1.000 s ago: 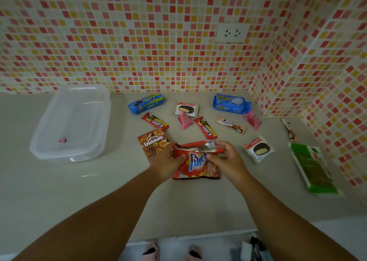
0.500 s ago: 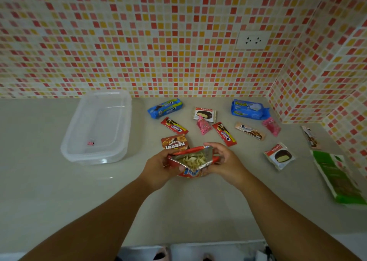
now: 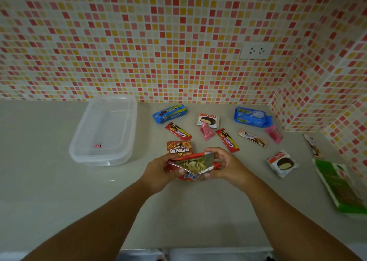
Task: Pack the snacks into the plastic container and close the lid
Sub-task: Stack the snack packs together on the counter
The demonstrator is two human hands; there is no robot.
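Both hands hold a red chip bag (image 3: 193, 165) just above the counter, its silver mouth pulled apart so pale chips show inside. My left hand (image 3: 158, 170) grips the bag's left edge and my right hand (image 3: 224, 164) its right edge. A clear plastic container (image 3: 105, 130) stands uncovered at the left, with a small pink binder clip (image 3: 97, 145) on its floor. Several snack packets lie beyond the hands: a brown cookie pack (image 3: 179, 149), red Oreo sticks (image 3: 178, 130), a blue Oreo pack (image 3: 170, 113) and a choco pie (image 3: 208, 120).
More snacks spread right: a blue wafer pack (image 3: 251, 116), pink pouches (image 3: 274, 133), a second choco pie (image 3: 282, 163) and a green box (image 3: 341, 187) near the corner wall. Tiled walls close the back and right. The counter's front edge (image 3: 198, 248) runs below my forearms.
The bag went from lying flat on the counter to being lifted and tipped toward me with its mouth spread wide, chips now showing. The view shifted, so everything sits further right.
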